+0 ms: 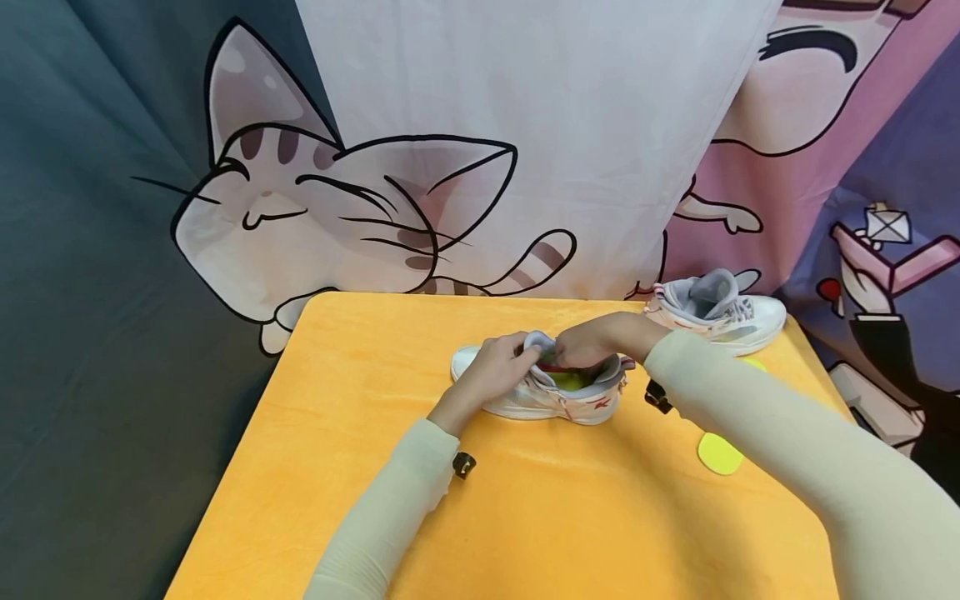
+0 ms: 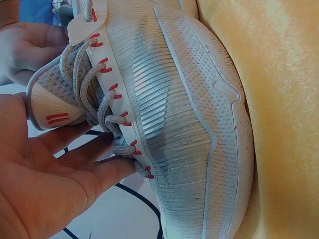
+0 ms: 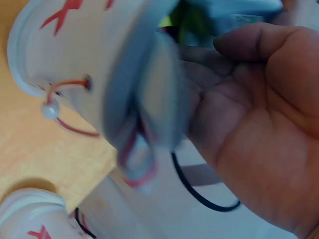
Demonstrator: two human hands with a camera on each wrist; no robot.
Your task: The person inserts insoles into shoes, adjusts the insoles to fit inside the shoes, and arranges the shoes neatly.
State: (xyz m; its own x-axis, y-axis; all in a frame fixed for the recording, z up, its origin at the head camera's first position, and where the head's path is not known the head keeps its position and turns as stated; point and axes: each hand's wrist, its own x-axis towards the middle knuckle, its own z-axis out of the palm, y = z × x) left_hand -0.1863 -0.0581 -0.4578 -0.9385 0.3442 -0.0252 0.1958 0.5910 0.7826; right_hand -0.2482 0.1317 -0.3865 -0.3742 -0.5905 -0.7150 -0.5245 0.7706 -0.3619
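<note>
Two hands on a white sneaker (image 1: pixel 536 404), upright on a yellow-orange tabletop (image 1: pixel 525 508).

A person's left hand (image 1: pixel 491 372) is clasped on the shoe at its tongue (image 2: pixel 56 112) and laces (image 2: pixel 102 99); the right hand (image 1: pixel 592 340) dips into the opening, fingertips hidden (whether they pinch the yellow-green piece (image 1: pixel 568 381) inside, one cannot tell). The shoe sits between the hands, toe to the left, heel to the right. It appears light, pliable at the collar, firmer at the sole, and hardly fragile; tongue and heel look the surest holds.
</note>
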